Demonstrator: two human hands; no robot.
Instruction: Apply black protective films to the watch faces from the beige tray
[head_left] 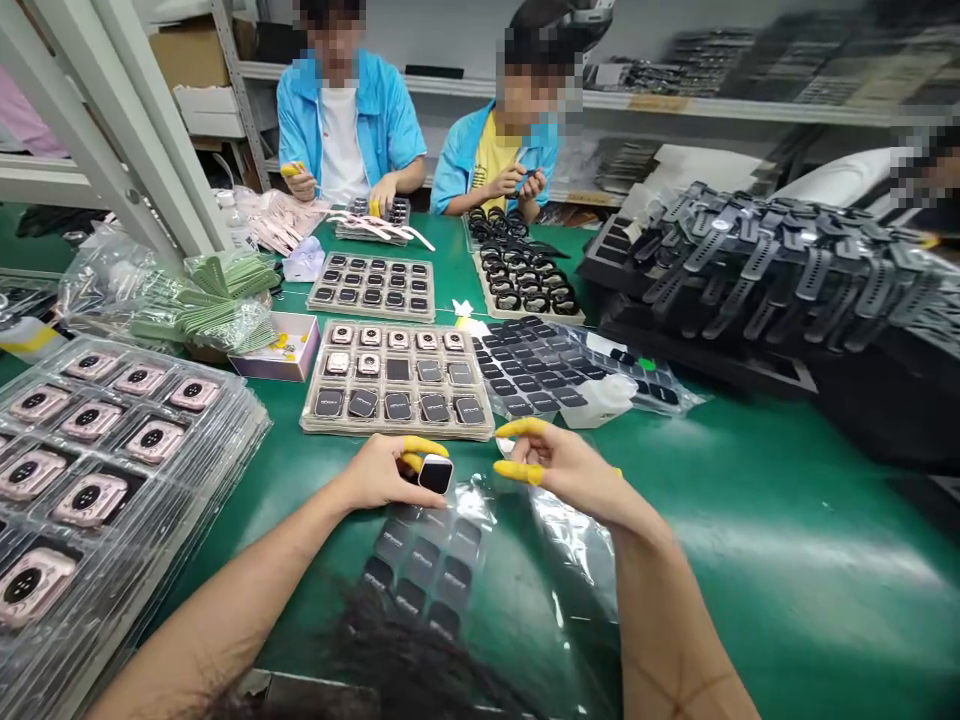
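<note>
My left hand (pixel 382 472), with yellow finger cots, holds a small square watch body (pixel 436 473) with a dark screen above the green table. My right hand (pixel 562 465), also in yellow cots, hovers just to the right of it, fingers pinched loosely and holding nothing that I can see. Under both hands lies a clear film sheet (pixel 431 565) carrying several dark screen stickers. Right in front stands a tray of watch bodies (pixel 397 383), some face up and some face down.
Stacked clear trays of pink watch bodies (pixel 90 480) fill the left. Black strap racks (pixel 765 270) sit at the right. Two people in blue shirts work across the table, with more trays (pixel 373 286), a bag of green straps (pixel 217 300) and a sticker sheet (pixel 555 370) between us.
</note>
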